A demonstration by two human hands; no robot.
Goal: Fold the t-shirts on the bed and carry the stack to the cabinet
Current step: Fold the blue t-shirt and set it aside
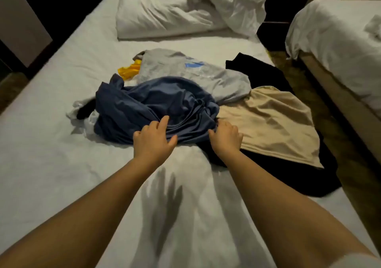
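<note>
Head view: left hand (153,139), fingers spread, rests on the blue t-shirt (154,105); right hand (225,138) grips its near edge (likely to pull it free).

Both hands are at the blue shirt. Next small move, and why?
Probably close the left hand on the blue t-shirt and draw it toward the bare sheet in front. The shirt is crumpled atop the pile, overlapping the grey t-shirt and beside the tan t-shirt. The right hand already curls into its edge, while the left only rests straight fingers on it.
</note>
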